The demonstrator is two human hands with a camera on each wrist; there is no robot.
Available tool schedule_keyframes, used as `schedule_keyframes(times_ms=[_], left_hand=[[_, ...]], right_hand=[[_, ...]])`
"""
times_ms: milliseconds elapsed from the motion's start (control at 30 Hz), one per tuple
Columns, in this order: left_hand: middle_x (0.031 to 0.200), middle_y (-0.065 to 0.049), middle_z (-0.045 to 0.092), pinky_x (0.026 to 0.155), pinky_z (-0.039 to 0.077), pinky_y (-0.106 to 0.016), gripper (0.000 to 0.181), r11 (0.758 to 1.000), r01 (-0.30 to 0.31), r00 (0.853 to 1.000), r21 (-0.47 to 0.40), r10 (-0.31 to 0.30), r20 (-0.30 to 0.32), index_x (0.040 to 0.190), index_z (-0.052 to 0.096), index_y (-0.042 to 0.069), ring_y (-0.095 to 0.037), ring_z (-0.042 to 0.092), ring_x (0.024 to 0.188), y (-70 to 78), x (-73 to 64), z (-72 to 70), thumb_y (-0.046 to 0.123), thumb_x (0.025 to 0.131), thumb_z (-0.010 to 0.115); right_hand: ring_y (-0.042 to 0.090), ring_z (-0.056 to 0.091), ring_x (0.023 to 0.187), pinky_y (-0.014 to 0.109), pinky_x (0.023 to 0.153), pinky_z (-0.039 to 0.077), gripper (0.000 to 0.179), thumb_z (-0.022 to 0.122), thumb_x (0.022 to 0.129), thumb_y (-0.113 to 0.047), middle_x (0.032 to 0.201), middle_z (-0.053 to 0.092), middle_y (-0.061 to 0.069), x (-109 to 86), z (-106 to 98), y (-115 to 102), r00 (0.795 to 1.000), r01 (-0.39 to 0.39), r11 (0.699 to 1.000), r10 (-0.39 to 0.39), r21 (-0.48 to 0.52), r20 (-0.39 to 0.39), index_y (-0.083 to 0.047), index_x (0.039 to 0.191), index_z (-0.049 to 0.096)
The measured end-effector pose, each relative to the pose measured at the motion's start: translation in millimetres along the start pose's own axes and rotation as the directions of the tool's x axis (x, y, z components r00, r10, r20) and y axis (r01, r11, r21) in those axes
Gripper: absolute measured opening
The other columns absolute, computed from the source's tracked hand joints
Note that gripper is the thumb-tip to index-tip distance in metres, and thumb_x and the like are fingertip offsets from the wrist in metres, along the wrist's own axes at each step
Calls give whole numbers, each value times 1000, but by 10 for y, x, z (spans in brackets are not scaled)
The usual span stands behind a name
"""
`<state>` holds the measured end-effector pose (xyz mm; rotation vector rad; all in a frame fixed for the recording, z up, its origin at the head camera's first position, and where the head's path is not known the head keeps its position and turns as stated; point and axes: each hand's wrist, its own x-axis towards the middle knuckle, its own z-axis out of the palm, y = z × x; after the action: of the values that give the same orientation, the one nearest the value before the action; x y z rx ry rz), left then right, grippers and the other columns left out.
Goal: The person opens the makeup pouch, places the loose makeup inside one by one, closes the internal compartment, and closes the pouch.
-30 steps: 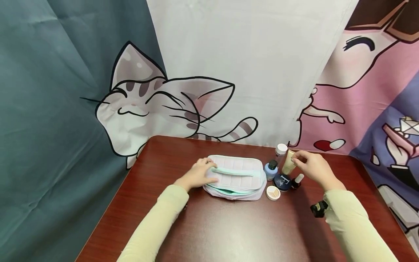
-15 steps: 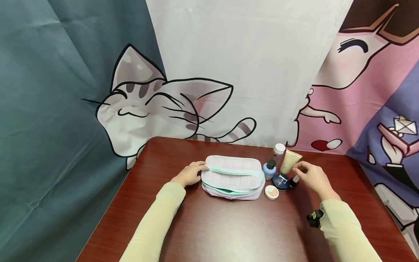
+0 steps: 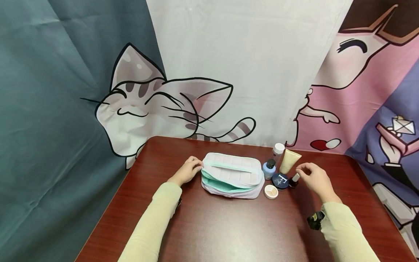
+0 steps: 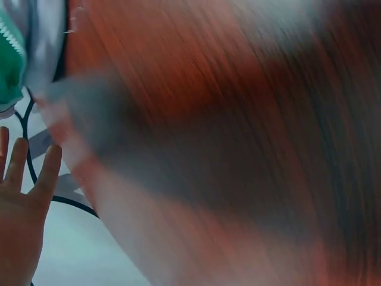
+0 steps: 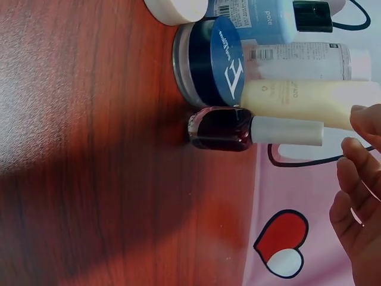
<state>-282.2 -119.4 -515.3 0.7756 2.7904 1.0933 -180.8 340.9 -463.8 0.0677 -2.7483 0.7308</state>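
We see the person's right hand (image 3: 315, 178) relaxed and holding nothing, its fingertips just beside a small nail polish bottle (image 5: 223, 128); only the right wrist view shows the gap between them. That bottle is glossy dark-red glass under a long white cap (image 5: 289, 131). Leftward from this hand, we find a flattened cream tube (image 5: 292, 98), a round navy jar (image 5: 217, 65), a blue bottle (image 5: 271, 21), a clear bottle (image 3: 278, 150) and a white disc-shaped palette (image 3: 271, 191).

The left hand (image 3: 187, 170) is at the left end of a soft quilted pouch (image 3: 233, 176); its wrist view shows three straight, spread fingers, yet we cannot tell whether it pinches the pouch. Only the head view shows the whole pouch, between both hands, its mint-trimmed mouth gaping. Below everything, we see glossy reddish wood tabletop (image 3: 235, 229).
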Motion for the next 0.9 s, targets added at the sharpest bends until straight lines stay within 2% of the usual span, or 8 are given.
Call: schedule_keyframes(times_ms=[67, 133, 233, 333, 433, 633, 767, 900], left_hand=[[107, -9, 44, 92, 36, -40, 6, 992, 45, 998, -121, -49, -27, 93, 62, 10, -25, 44, 104, 13, 16, -4, 9, 93, 56], [110, -12, 42, 90, 38, -44, 7, 967, 81, 995, -240, -94, -44, 95, 61, 7, -29, 44, 103, 38, 44, -9, 6, 93, 55], [116, -15, 41, 76, 48, -45, 8, 911, 106, 989, -398, -140, -56, 97, 60, 0, -37, 49, 93, 91, 103, -15, 2, 93, 53], [118, -17, 44, 56, 52, -38, 11, 844, 112, 986, -525, -162, -50, 101, 56, -5, -43, 53, 85, 133, 156, -16, 1, 94, 51], [116, -19, 51, 50, 50, -29, 13, 803, 114, 986, -585, -165, -34, 105, 52, -6, -43, 58, 87, 173, 192, -20, 2, 95, 48], [98, -20, 62, 48, 45, -24, 8, 759, 111, 981, -642, -187, -52, 103, 47, -2, -44, 61, 84, 260, 252, -44, 3, 97, 45], [89, -18, 61, 51, 48, -25, 5, 694, 124, 968, -710, -243, -69, 99, 40, 1, -48, 61, 84, 306, 327, -55, -1, 96, 44], [89, -16, 55, 62, 54, -35, 6, 602, 217, 931, -769, -363, -22, 96, 38, 4, -43, 62, 88, 364, 405, -83, 1, 97, 43]], right_hand=[[22, 48, 71, 37, 61, 38, 7, 65, 85, -12, 80, 56, 7, -12, 13, 10, 1000, 1, 1000, -1, -2, -5, -5, 88, 65], [22, 47, 72, 36, 60, 36, 7, 65, 85, -12, 80, 54, 7, -23, 26, 22, 1000, -2, 1000, 2, -1, -9, -5, 87, 65], [23, 46, 74, 37, 61, 36, 8, 66, 85, -12, 84, 53, 9, -39, 52, 46, 1000, -13, 1000, 13, 2, -13, -5, 88, 65], [25, 47, 77, 37, 62, 36, 10, 66, 85, -13, 89, 52, 11, -53, 80, 59, 1000, -25, 1000, 25, 13, -11, -5, 90, 65], [26, 48, 78, 38, 62, 37, 13, 65, 86, -15, 91, 52, 14, -64, 101, 65, 999, -37, 999, 37, 24, 7, -4, 92, 64], [30, 50, 81, 40, 64, 38, 15, 64, 87, -17, 94, 53, 15, -79, 120, 73, 999, -50, 998, 49, 28, 24, -4, 95, 64], [31, 50, 83, 41, 66, 39, 17, 64, 88, -17, 95, 53, 16, -91, 132, 82, 998, -56, 998, 55, 29, 24, -3, 96, 63], [32, 51, 83, 42, 67, 39, 18, 63, 88, -18, 95, 53, 17, -103, 142, 78, 998, -60, 997, 59, 38, 26, -2, 96, 62]])
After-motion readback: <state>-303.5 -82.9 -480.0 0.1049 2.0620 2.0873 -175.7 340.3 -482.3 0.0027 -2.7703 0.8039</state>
